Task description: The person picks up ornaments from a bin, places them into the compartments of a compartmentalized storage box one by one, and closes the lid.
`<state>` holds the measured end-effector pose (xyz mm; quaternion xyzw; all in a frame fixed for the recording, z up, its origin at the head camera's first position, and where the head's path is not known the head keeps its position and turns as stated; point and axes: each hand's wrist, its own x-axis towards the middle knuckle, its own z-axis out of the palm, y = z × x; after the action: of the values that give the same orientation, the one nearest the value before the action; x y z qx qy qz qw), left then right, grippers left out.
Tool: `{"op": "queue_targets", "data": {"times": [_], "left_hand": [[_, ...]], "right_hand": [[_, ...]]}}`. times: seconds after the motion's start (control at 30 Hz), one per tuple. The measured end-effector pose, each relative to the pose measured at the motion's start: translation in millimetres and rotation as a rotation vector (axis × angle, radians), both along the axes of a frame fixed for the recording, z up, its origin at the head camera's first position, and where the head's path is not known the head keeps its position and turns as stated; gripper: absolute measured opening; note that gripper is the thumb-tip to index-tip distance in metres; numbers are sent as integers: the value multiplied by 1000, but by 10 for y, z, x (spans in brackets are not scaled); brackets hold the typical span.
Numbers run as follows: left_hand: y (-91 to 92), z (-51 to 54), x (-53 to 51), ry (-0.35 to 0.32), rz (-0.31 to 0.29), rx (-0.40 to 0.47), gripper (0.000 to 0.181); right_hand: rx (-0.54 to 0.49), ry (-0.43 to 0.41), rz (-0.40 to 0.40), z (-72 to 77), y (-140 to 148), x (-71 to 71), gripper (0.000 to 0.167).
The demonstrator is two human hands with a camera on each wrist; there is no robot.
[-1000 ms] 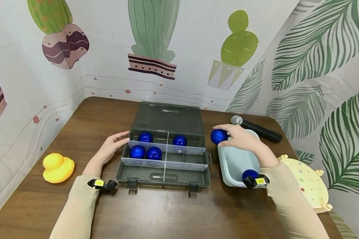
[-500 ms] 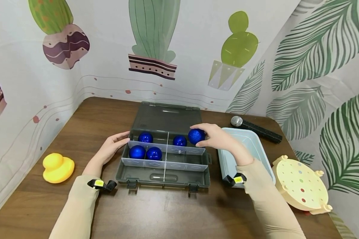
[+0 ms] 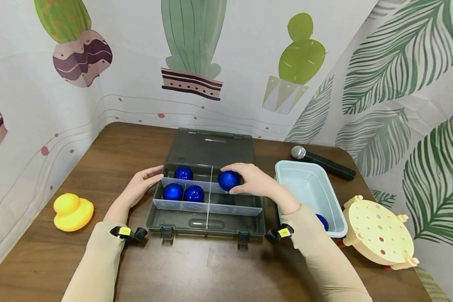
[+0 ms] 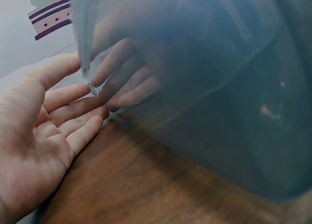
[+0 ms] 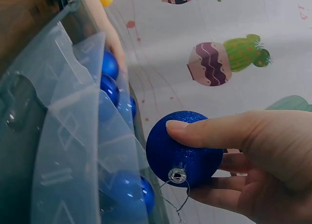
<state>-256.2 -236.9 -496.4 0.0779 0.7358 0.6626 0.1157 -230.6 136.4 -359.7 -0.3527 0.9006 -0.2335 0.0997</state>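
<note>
A glittery blue Christmas bauble (image 5: 178, 156) with a silver cap and string is pinched by my right hand (image 3: 254, 180). The hand holds it above the right half of the dark translucent compartment box (image 3: 234, 228). Shiny blue baubles sit in the box's left half: one (image 3: 183, 173) in the back row, and a pair, one bauble (image 3: 173, 192) beside another (image 3: 194, 193), in the middle row. Another bauble (image 5: 146, 195) shows below the held one in the right wrist view; the head view hides it. My left hand (image 4: 53, 121) touches the box's left side with straightish fingers.
A pale blue tub (image 3: 305, 184) with a blue bauble (image 3: 322, 222) stands right of the box. Behind it lies a microphone (image 3: 324, 163). A round cream toy (image 3: 381, 230) is at the right edge, a yellow duck (image 3: 73, 213) at the left. The box lid (image 3: 211, 147) leans back, raised.
My right hand has carried the glittery bauble leftward from over the tub to over the box's right half, and lowered it slightly. My left hand stays at the box's side.
</note>
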Motion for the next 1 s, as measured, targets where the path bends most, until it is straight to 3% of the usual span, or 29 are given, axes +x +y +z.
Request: {"op": "queue_targets", "data": {"times": [1.0], "left_hand": [[-9, 3, -2, -7, 3, -15, 61]], "right_hand": [[15, 3, 34, -259, -202, 123, 59]]}}
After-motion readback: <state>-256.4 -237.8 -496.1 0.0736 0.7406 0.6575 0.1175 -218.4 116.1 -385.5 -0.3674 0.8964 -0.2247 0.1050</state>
